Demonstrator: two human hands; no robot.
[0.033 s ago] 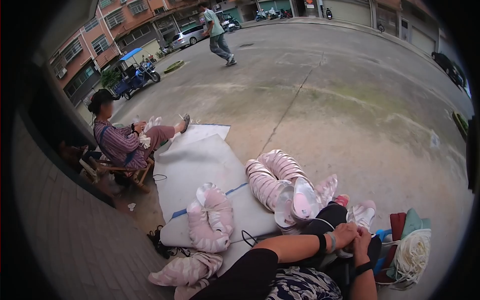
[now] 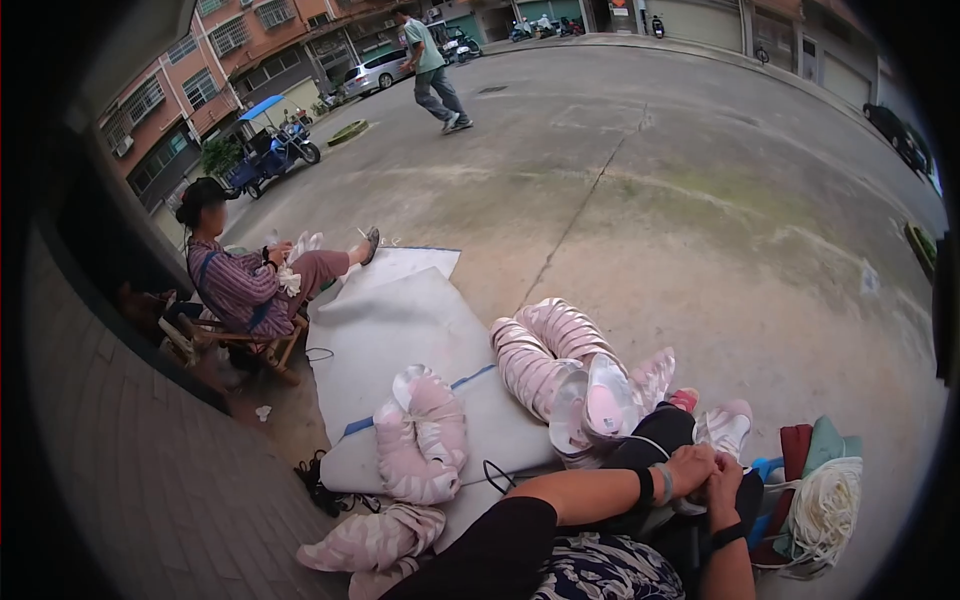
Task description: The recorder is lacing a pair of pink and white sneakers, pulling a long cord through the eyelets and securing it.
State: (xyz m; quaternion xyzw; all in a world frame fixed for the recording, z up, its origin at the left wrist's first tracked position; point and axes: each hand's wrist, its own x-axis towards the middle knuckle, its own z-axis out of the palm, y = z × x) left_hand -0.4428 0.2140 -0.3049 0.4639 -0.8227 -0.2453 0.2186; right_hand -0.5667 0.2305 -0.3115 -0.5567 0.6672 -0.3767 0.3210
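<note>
My left hand [image 2: 690,472] and my right hand [image 2: 724,482] meet above my lap, fingers bent and pinched close together. Whatever they pinch is too small and too covered to make out. Just beyond the fingertips is a pink-and-white shoe upper [image 2: 726,428], its near part hidden by the hands. To the right of my right hand hangs a bundle of white laces [image 2: 826,508]. Past my knees lie two long rows of nested pink-and-white shoe uppers [image 2: 530,375], with pale, shiny openings facing me.
A curved stack of uppers [image 2: 448,440] lies on a pale sheet [image 2: 400,330] at left, with more uppers [image 2: 375,537] nearer me. A seated person [image 2: 240,275] handles white pieces on a low wooden chair. Red and green cloth [image 2: 825,440] is beside the laces. A wall runs along the left.
The person walking across the yard has shifted their legs mid-stride. My hands and the uppers look the same.
</note>
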